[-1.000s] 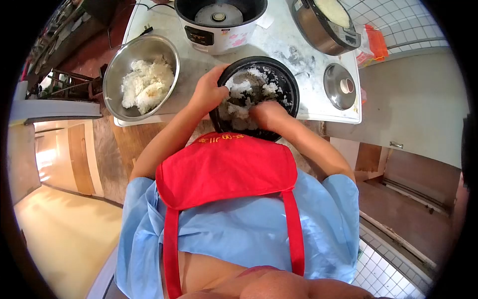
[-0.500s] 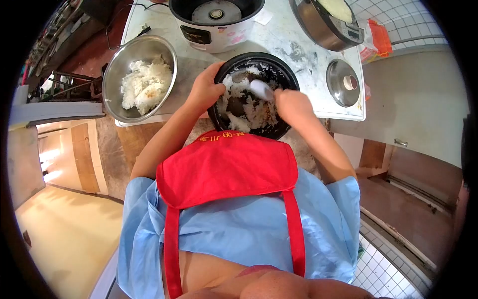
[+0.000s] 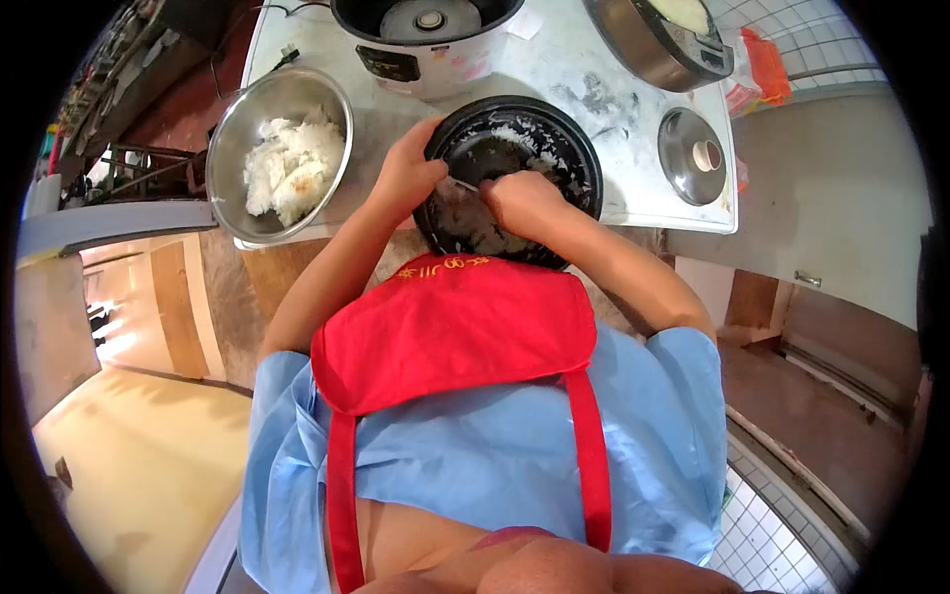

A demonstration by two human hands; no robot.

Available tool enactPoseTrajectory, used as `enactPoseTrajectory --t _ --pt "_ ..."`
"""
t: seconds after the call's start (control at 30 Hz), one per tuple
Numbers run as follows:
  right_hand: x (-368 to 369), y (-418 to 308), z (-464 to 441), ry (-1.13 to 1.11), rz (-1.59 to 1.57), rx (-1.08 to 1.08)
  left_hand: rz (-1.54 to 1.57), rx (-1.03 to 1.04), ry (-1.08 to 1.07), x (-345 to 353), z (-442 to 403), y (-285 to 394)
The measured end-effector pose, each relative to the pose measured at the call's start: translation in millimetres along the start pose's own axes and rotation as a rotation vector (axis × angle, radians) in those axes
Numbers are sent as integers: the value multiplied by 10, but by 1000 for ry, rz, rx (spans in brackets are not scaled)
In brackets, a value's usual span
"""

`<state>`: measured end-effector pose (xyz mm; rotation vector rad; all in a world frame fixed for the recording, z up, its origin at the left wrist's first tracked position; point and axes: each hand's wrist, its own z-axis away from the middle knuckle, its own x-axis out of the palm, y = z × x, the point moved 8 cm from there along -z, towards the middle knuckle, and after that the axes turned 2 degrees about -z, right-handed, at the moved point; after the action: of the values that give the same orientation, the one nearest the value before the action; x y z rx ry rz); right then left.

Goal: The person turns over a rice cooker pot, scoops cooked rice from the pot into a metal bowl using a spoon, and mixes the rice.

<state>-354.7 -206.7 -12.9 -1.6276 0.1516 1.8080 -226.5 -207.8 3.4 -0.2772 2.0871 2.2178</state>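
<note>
A black inner pot (image 3: 590, 163) from a rice cooker sits at the table's front edge, close to the red apron. My left hand (image 3: 408, 176) is closed on its left rim. Inside the pot, my right hand (image 3: 527, 205) is closed around a pale rice paddle (image 3: 462, 184), whose end points toward the left wall; the hand hides part of it. White rice (image 3: 515, 133) clings in patches to the pot's wall and bottom. Left of my left hand stands a steel bowl (image 3: 222, 183) with a clump of cooked rice (image 3: 293, 168).
A white rice cooker body (image 3: 435, 67) stands open behind the pot. At the back right is a brown cooker (image 3: 643, 45), with a steel lid (image 3: 683, 168) in front of it. A plug (image 3: 287, 54) lies near the bowl on the white table (image 3: 633, 203).
My right hand and the paddle have moved left and inward, toward the pot's left wall. More of the dark pot bottom shows. My left hand keeps its hold on the rim.
</note>
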Motion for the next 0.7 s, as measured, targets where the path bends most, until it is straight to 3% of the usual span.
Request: enactPoseTrajectory --t 0.1,0.2,0.3,0.33,0.47,0.57,0.7 --pt "-32 -39 107 -83 -34 29 -15 26 -6 24 -36 -11" --pt "-237 36 153 -195 185 -2 -50 8 -34 29 -47 -31" --pt "-552 228 69 -103 197 161 -141 -36 -56 40 -26 84" --pt "-452 295 4 -167 212 171 -163 -39 -61 53 -24 120" --pt "-171 -1 -93 -231 161 -96 -246 26 -59 99 -26 294" --pt "-20 -15 29 -318 42 -83 -193 28 -56 46 -60 127" --pt "-159 -59 183 -301 132 -138 -100 -34 -66 26 -71 66"
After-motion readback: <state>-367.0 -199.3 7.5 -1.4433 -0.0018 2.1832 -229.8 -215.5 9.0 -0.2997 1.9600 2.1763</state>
